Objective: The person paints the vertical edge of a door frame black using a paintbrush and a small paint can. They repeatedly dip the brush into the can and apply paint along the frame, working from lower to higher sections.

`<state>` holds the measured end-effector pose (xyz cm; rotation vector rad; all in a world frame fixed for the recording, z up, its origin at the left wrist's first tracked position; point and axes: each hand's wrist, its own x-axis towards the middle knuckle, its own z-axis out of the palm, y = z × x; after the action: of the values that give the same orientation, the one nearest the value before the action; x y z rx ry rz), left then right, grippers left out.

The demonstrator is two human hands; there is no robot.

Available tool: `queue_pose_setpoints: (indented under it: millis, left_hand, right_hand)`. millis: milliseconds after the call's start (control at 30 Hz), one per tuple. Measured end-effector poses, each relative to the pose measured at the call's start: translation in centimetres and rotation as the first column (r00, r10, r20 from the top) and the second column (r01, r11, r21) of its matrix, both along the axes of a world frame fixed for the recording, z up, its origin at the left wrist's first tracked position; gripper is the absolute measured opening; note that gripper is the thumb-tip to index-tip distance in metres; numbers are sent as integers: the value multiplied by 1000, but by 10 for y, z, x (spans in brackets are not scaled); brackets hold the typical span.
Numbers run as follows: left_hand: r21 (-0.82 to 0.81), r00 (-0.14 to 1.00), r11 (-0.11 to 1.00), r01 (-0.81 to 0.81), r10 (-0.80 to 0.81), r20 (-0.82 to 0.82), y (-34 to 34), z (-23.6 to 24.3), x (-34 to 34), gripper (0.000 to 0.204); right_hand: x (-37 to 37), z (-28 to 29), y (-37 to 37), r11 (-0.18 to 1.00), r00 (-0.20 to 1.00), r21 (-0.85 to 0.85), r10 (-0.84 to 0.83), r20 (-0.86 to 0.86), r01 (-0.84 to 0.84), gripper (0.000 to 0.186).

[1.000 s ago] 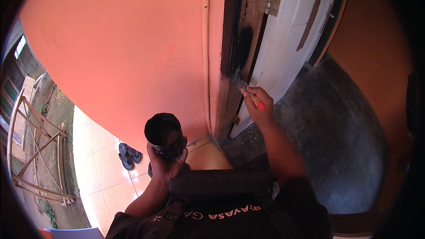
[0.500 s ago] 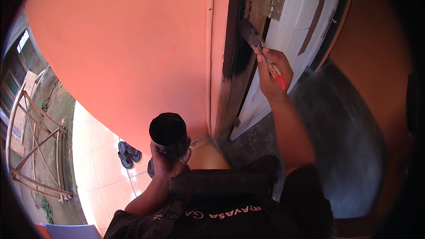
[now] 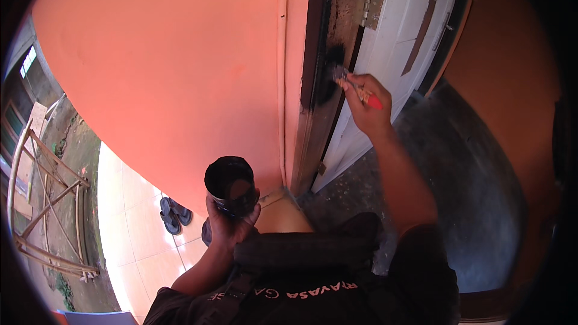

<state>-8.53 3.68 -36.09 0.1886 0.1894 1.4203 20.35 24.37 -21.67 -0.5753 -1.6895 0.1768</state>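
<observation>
My right hand grips a paintbrush with a worn wooden handle and red tip, its bristles against the dark door frame over a patch of wet-looking black paint. Above it the frame shows bare brown wood streaked with black. My left hand holds a round dark container at waist height; its dark inside shows, though how full it is I cannot tell. Beside the frame stands a white door with a metal hinge and a brown strip.
A salmon-orange wall fills the left. Dark flip-flops lie on pale tiles. A wooden pole structure stands at the far left outside. Right of the door are a dark grey floor and an orange wall.
My right hand moved from low on the frame up to high beside the hinge, then slightly down again with the brush. My left hand with the container shifted slightly rightward.
</observation>
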Motion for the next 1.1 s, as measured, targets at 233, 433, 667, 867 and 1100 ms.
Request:
queue_pose_setpoints:
  millis: [233,433,667,867,1100]
  left_hand:
    - [44,999,999,23,-25,45,-1,-2,0,78]
    - [43,1000,999,0,-1,24,1,-9,-3,78]
    - [-14,1000,1000,23,-23,8,-1,-6,3,78]
    - [21,998,998,61,-61,34,0,-2,8,76]
    - [-4,1000,1000,-12,12,18,-2,-2,-2,76]
  right_hand:
    - [-16,68,6,957,967,277,-8,-256,81,12]
    - [9,-39,-12,999,993,-19,-46,111,48,14]
    - [-1,4,-20,969,994,234,-93,61,77,14]
    - [-9,30,-14,919,990,380,-134,46,107,16]
    - [-3,8,-19,946,979,301,-161,124,118,17]
